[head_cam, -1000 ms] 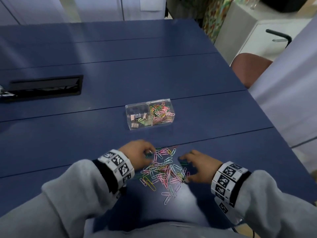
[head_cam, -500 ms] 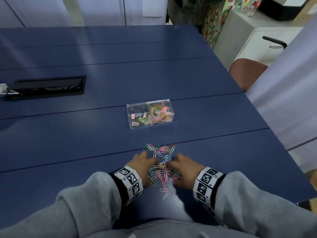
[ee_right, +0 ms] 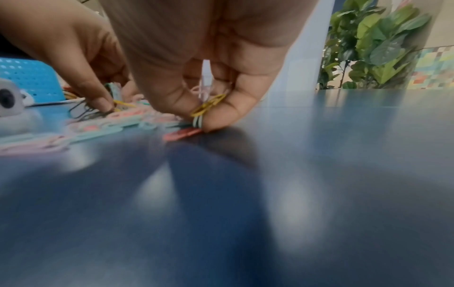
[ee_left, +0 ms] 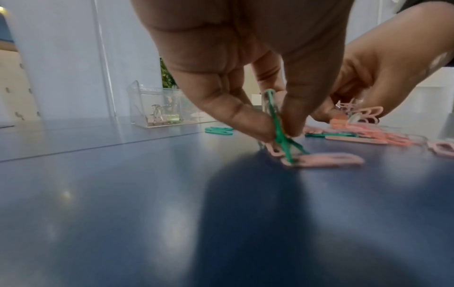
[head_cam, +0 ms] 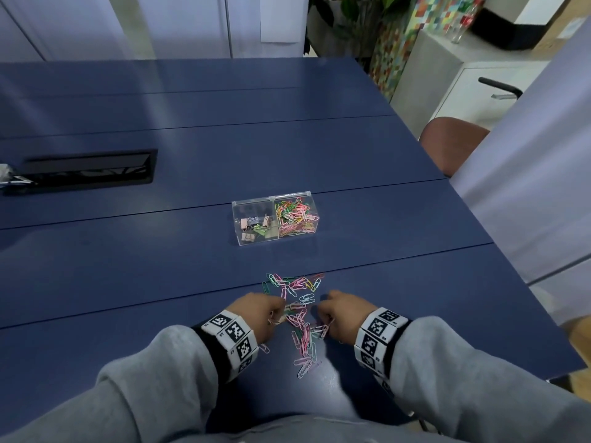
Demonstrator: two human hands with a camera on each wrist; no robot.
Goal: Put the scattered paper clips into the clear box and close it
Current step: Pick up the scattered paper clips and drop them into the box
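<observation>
Both low on the desk (head_cam: 160,266), flanking the loose clips (head_cam: 299,310). Left hand (head_cam: 260,316) pinching a green clip (ee_left: 280,134) between thumb and fingertips; right hand (head_cam: 343,314) pinching a yellow clip (ee_right: 209,105) with a few more. Box (head_cam: 275,220) straight ahead, well apart beyond the pile, long axis crosswise, clip compartment on the right, so likely nearer the right hand. Lid state unclear.
</observation>
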